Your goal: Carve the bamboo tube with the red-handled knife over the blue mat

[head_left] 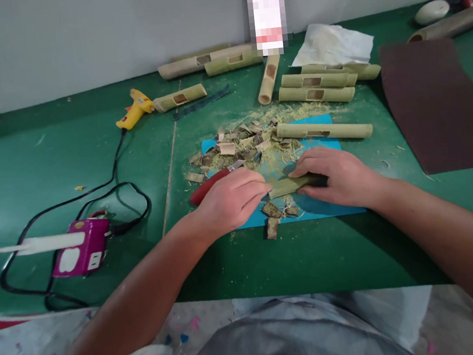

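A short green bamboo piece (pixel 290 186) lies low over a blue sheet (pixel 327 209). My right hand (pixel 334 175) is closed around its right end, thumb on the near side and fingers on the far side. At its left end, the fingers of my left hand (pixel 236 197) are pressed together on the tip; the fingertips are partly hidden. Just beyond my left hand lies a red-handled tool (pixel 210 186) with a metal end, apart from the bamboo. Small bark-covered chips (pixel 272 228) rest on the near side. A longer bamboo tube (pixel 341 131) with a cut opening lies beyond my right hand.
A heap of bamboo chips and shavings (pixel 237 144) covers the sheet's far left. More notched tubes (pixel 316 94) lie behind, near a white tissue (pixel 335 45). Left are a yellow glue gun (pixel 134 110), its cord and a purple power strip (pixel 82 248). A brown sheet (pixel 439 108) lies right.
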Demonstrator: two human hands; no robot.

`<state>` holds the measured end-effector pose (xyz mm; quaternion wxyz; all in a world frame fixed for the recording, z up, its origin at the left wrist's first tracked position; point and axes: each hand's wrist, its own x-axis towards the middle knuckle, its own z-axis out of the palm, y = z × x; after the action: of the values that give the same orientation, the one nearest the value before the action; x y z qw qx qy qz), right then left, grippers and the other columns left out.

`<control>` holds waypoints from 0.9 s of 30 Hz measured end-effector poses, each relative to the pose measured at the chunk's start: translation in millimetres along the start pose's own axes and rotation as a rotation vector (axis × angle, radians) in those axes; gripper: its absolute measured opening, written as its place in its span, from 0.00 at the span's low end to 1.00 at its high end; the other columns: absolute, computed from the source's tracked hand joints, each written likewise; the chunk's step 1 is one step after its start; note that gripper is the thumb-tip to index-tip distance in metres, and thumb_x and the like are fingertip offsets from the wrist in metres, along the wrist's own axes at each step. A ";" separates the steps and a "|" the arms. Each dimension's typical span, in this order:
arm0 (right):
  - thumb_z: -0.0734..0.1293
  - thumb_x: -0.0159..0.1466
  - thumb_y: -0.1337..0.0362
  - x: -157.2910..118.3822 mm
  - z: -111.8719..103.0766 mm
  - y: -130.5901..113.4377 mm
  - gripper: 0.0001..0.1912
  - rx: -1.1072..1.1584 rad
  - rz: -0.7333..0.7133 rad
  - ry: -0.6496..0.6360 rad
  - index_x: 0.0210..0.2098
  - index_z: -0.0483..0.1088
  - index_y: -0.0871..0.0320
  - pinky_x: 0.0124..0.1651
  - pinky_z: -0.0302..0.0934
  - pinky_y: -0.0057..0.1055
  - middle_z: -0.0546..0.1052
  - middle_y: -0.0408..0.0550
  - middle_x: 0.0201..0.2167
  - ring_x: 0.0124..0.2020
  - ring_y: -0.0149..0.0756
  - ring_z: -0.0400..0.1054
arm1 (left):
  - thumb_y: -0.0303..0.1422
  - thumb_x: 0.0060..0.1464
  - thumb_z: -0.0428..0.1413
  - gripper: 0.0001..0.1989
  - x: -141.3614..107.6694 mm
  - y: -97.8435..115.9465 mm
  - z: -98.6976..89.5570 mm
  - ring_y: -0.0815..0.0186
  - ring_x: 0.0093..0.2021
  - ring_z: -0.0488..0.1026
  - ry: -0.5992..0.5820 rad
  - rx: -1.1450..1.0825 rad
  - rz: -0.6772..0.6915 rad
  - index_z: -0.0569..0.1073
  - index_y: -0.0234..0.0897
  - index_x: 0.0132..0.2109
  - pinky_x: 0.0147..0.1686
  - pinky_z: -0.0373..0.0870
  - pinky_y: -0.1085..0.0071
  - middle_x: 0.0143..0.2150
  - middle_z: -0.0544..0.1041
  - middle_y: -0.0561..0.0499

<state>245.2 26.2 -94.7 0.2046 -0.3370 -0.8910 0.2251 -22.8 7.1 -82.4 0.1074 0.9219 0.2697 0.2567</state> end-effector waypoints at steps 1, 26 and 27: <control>0.67 0.61 0.62 0.3 -0.2 0.3 0.10 0.001 0.006 -0.004 0.42 0.74 0.57 0.47 0.64 0.41 0.78 0.52 0.42 0.45 0.45 0.71 | 0.27 0.65 0.52 0.08 1.8 -0.4 0.8 0.67 0.41 0.75 0.000 0.009 0.005 0.76 0.32 0.43 0.44 0.73 0.70 0.41 0.78 0.45; 0.66 0.62 0.60 3.6 -3.3 -0.7 0.09 0.015 -0.014 -0.036 0.39 0.74 0.55 0.44 0.63 0.39 0.78 0.51 0.39 0.43 0.43 0.71 | 0.27 0.65 0.51 0.09 5.9 -4.5 -0.7 0.65 0.41 0.74 -0.036 -0.025 0.016 0.76 0.32 0.42 0.42 0.71 0.67 0.40 0.79 0.45; 0.66 0.62 0.59 3.5 -3.5 -0.7 0.09 0.014 -0.008 -0.039 0.39 0.73 0.55 0.44 0.63 0.39 0.78 0.51 0.40 0.43 0.43 0.71 | 0.28 0.65 0.51 0.09 6.4 -4.9 -0.8 0.64 0.41 0.74 -0.047 -0.033 0.016 0.77 0.32 0.41 0.43 0.71 0.67 0.40 0.79 0.45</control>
<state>244.3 29.1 -90.7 0.1907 -0.3275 -0.8945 0.2370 -20.8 14.8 -80.7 0.1269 0.9278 0.2556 0.2401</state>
